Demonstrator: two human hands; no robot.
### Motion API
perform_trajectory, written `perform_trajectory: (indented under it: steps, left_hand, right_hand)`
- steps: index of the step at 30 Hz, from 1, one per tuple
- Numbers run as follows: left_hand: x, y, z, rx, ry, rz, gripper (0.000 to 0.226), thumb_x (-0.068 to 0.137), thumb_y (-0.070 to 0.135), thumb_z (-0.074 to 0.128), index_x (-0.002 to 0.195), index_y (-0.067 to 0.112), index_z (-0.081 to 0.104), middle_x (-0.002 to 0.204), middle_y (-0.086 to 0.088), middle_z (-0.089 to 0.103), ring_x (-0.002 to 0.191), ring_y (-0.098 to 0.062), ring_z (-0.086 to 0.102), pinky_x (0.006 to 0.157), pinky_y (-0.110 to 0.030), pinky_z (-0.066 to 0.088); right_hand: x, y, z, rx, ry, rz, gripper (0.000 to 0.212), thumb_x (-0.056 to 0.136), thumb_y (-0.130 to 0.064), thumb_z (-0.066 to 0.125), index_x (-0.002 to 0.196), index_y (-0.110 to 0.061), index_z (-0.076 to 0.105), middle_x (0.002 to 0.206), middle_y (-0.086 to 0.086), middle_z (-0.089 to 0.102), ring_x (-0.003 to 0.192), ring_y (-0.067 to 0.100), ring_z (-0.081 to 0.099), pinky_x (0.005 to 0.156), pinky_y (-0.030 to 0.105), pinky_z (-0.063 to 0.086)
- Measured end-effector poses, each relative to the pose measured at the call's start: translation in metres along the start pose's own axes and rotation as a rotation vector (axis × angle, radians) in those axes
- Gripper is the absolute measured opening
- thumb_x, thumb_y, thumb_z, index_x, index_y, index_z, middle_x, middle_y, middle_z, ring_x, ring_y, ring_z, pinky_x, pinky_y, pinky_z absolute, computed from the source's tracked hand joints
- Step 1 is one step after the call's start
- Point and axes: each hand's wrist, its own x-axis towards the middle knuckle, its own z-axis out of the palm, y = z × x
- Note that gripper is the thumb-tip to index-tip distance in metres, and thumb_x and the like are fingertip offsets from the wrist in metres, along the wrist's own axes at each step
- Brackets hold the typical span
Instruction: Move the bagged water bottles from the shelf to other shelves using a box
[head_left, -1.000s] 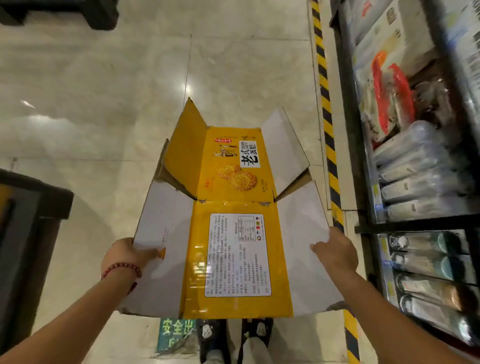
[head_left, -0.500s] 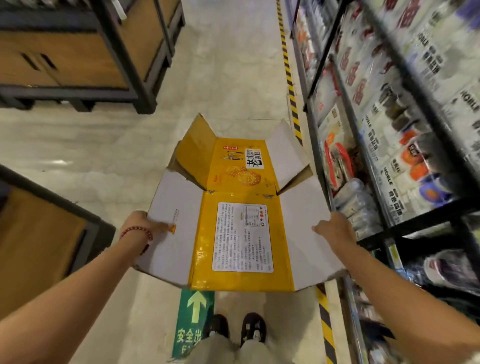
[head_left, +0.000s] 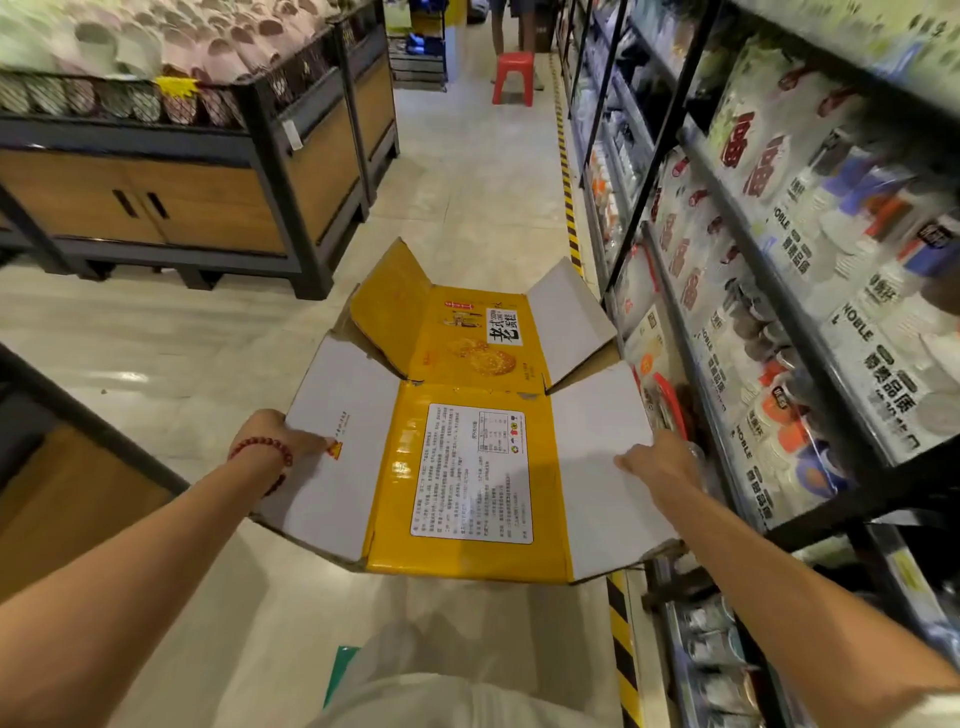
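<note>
A yellow cardboard box (head_left: 467, 441) with white inner flaps is carried at waist height in a shop aisle, all four flaps folded outward, the near yellow flap showing a white printed label. The left hand (head_left: 280, 441), a red bead bracelet (head_left: 262, 452) on its wrist, grips the left white flap with the thumb on top; the other fingers are hidden beneath. The right hand (head_left: 660, 462) holds the right white flap, fingers curled over its edge. Bagged water bottles (head_left: 717, 649) lie on the low shelf at lower right, beside the black metal shelving (head_left: 810, 332) stocked with white packaged goods. A red plastic stool (head_left: 513, 78) stands far down the aisle
</note>
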Motion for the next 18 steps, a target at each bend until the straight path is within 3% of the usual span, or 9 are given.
perform_trajectory:
  steps: [4, 11, 18]
  left_hand:
    - [0.033, 0.019, 0.0, -0.004, 0.002, 0.002, 0.04, 0.068, 0.026, 0.083, 0.089, -0.001, 0.061, 0.086, -0.018, 0.066, 0.078, -0.033, 0.063, 0.077, -0.042, 0.055]
    - [0.129, 0.076, -0.007, -0.001, -0.059, -0.003, 0.037, 0.067, 0.027, 0.084, 0.08, 0.002, 0.058, 0.08, -0.015, 0.063, 0.068, -0.028, 0.057, 0.066, -0.038, 0.049]
    - [0.232, 0.142, -0.028, 0.043, -0.11, 0.008, 0.045, 0.069, 0.027, 0.083, 0.096, -0.001, 0.059, 0.088, -0.016, 0.061, 0.073, -0.029, 0.055, 0.069, -0.039, 0.045]
  right_hand:
    - [0.027, -0.023, 0.008, 0.02, 0.004, 0.008, 0.049, 0.083, -0.019, 0.069, 0.123, 0.002, 0.052, 0.116, 0.021, 0.061, 0.106, 0.039, 0.056, 0.085, 0.039, 0.048]
    - [0.095, -0.091, 0.027, 0.066, -0.02, 0.001, 0.037, 0.078, -0.016, 0.07, 0.11, 0.0, 0.06, 0.107, 0.017, 0.065, 0.094, 0.034, 0.061, 0.084, 0.038, 0.051]
    - [0.151, -0.168, 0.039, 0.062, -0.002, 0.078, 0.039, 0.078, -0.021, 0.07, 0.111, -0.003, 0.06, 0.111, 0.016, 0.064, 0.098, 0.036, 0.06, 0.085, 0.039, 0.05]
